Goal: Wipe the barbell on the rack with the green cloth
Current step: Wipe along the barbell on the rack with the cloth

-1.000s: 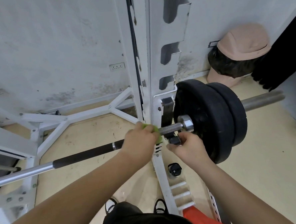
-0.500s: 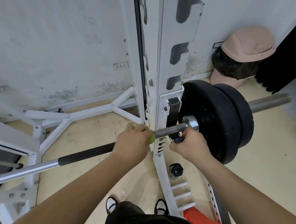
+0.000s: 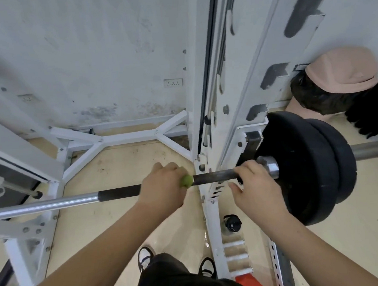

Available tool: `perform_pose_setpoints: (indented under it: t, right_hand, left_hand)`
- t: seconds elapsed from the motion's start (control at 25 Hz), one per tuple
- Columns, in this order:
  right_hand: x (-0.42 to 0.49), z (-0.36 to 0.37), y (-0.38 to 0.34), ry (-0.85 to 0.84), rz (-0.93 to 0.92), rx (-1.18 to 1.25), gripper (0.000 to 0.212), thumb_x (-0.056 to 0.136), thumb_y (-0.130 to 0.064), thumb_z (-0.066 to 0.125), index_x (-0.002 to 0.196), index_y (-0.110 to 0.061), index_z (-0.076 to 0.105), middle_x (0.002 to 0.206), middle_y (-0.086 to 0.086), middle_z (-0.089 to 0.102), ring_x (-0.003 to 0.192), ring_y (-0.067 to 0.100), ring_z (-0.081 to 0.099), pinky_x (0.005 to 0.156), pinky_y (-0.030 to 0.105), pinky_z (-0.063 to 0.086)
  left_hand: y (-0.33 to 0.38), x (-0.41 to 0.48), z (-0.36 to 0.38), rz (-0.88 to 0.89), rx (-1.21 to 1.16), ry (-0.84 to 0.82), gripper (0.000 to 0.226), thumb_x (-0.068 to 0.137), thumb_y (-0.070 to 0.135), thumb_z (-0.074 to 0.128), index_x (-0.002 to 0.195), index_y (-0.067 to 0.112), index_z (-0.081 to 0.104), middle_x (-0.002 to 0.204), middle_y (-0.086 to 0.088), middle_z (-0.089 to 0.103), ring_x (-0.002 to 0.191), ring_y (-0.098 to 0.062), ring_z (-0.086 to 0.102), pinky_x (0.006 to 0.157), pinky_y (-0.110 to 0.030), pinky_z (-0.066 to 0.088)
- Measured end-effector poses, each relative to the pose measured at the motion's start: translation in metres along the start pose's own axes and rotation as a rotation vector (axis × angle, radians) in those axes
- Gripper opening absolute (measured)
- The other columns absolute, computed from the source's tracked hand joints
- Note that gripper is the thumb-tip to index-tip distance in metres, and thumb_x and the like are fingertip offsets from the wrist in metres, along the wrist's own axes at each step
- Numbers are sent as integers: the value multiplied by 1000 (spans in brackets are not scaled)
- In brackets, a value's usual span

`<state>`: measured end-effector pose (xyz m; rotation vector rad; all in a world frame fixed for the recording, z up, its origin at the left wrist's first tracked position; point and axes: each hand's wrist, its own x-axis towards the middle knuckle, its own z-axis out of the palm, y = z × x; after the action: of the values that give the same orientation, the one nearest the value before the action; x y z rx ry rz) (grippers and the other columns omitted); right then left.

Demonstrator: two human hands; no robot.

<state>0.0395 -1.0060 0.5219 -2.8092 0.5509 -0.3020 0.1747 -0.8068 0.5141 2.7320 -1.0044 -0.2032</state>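
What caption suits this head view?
Left hand wraps a green cloth around the racked barbell while the right hand steadies it near the weight plates.

My left hand [image 3: 162,189] fisted around barbell [image 3: 120,192], knuckles up, green cloth [image 3: 186,181] bunched inside grip, peeking out at thumb side. My right hand [image 3: 256,187] closed on barbell just inboard of collar, palm down. Both forearms bare, reaching forward, converging toward barbell.
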Motion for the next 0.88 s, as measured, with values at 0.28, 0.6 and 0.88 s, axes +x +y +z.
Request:
perform_pose_setpoints:
  t: [0.28, 0.6, 0.88]
  right_hand:
    - [34, 32, -57, -216, -156, -42, 24, 90, -32, 66, 107, -16, 69, 105, -3, 59, 107, 20, 54, 69, 33, 50]
    - [39, 54, -79, -181, -188, -138, 19, 88, -35, 71, 95, -19, 77, 87, -3, 59, 88, 23, 57, 64, 32, 41]
    - [48, 56, -83, -231, -195, -194, 16, 86, -32, 68, 88, -18, 76, 86, -4, 56, 86, 21, 54, 62, 32, 42]
  left_hand:
    - [-2, -7, -1, -3, -5, 71, 24, 92, 28, 59, 114, 28, 67, 111, 7, 64, 99, -24, 49, 71, -37, 51]
    - [-34, -43, 4, -197, -122, 232, 19, 88, 18, 62, 104, 21, 72, 109, 4, 70, 98, -27, 54, 91, -37, 49]
    - [-105, -67, -7, -558, -155, 366, 32, 81, 15, 67, 113, 21, 70, 111, -1, 70, 92, -32, 54, 73, -41, 52]
